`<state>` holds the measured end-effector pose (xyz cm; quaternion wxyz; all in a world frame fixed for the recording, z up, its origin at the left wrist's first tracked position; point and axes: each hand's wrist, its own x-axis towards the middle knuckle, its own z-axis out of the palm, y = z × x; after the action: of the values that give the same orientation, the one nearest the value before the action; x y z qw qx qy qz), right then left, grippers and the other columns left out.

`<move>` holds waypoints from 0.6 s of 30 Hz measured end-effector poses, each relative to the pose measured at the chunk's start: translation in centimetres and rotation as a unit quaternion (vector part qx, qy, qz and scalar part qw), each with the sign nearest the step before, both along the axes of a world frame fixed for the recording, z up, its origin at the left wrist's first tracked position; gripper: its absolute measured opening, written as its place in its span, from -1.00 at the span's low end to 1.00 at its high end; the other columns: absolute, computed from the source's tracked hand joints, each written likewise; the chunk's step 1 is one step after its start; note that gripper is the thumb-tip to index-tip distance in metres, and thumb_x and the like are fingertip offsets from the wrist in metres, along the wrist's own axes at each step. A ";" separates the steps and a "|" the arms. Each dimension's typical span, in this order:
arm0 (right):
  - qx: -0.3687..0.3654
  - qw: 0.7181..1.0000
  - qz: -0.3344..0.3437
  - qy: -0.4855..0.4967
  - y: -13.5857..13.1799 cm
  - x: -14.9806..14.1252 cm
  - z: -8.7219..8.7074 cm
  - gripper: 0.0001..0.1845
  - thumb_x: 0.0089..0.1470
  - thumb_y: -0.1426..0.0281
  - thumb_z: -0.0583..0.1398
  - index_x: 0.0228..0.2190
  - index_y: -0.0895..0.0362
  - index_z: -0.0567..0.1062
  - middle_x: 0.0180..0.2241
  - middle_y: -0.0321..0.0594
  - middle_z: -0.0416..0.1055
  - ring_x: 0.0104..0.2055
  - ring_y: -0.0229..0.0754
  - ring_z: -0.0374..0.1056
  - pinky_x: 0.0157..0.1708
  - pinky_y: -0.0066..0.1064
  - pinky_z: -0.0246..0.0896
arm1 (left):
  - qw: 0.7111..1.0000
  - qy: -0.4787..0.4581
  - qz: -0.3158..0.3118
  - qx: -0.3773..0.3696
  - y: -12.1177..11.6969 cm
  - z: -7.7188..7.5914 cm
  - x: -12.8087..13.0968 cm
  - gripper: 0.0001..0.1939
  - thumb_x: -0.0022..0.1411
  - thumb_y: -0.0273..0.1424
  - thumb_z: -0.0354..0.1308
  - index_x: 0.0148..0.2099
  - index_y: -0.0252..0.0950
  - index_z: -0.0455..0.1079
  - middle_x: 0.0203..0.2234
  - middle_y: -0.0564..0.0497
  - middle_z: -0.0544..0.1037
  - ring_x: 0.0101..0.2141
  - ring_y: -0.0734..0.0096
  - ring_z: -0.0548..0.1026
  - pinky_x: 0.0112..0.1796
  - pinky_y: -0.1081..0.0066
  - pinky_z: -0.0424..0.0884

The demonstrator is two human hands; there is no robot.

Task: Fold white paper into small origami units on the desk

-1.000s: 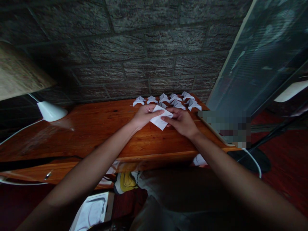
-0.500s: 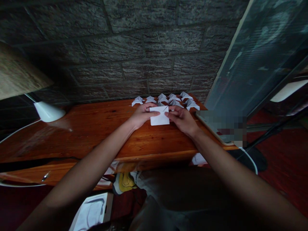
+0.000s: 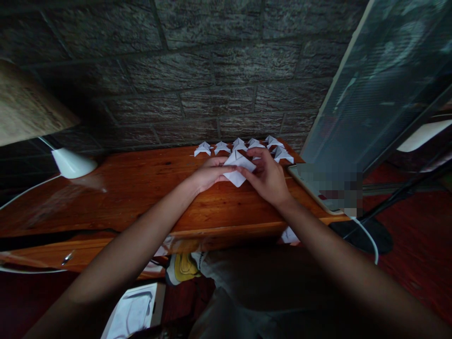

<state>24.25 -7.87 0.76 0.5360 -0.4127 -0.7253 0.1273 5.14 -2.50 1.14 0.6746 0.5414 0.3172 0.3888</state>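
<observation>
Above the wooden table (image 3: pixel 141 188), both hands hold a small folded square of white paper (image 3: pixel 238 177), one corner pointing toward me. My left hand (image 3: pixel 209 174) pinches its left corner, thumb on top and fingers beneath. On the right side, my right hand (image 3: pixel 270 176) presses its thumb on the paper, with the index finger raised and bent near the back edge. A slit runs from the paper's far corner. Just behind the hands stand several folded white paper figures (image 3: pixel 202 149) in rows, some partly hidden by my right hand.
A lamp with a white base (image 3: pixel 73 164) and tan shade (image 3: pixel 31 106) stands at the left. A flat device (image 3: pixel 310 183), partly blurred out, lies at the table's right end, a white cable (image 3: pixel 370 242) beside it. A stone-block wall (image 3: pixel 197 70) rises behind.
The paper has turned from a corner-down pose to edge-on square, then back to a corner toward me. My right index finger has lifted to its far side.
</observation>
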 end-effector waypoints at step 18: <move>-0.004 0.996 0.081 -0.046 0.6 0.5 -0.2 -0.76 0.08 0.19 0.35 -0.25 0.06 0.61 -0.03 -0.08 0.47 0.11 0.01 0.38 0.13 -0.13 0.28 | 0.997 -0.061 0.040 -0.009 0.3 0.1 0.0 -0.70 0.05 -0.48 0.42 -0.13 -0.34 0.54 -0.21 -0.08 0.64 -0.25 0.36 0.60 -0.12 0.30 0.54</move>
<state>24.79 -7.27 0.56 0.4880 -0.3601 -0.7800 0.1540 5.10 -2.17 1.22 0.6818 0.4974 0.3003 0.4445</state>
